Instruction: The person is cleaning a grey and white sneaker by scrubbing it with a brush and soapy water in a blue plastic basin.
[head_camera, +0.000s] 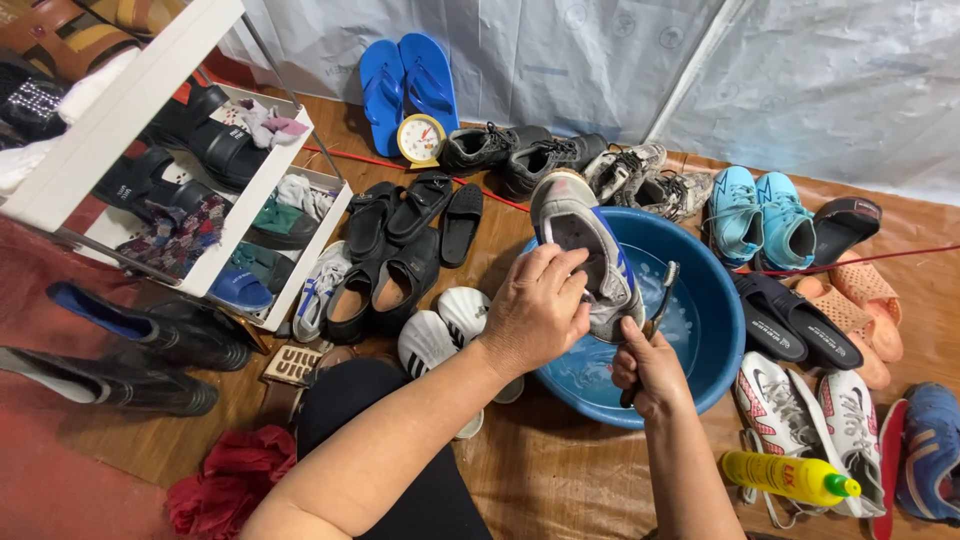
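2 bare forearms, no sleeves, black trousers (400, 470) at the knees

- The left hand (535, 310) covers the middle of the grey shoe (585, 250).
- The brush (655, 315) handle is buried in the right hand (650, 375).
- The blue shoe (930, 450) and the shelf (120, 110) run off the picture's edges.
- The clock (421, 140) face is too small to read.
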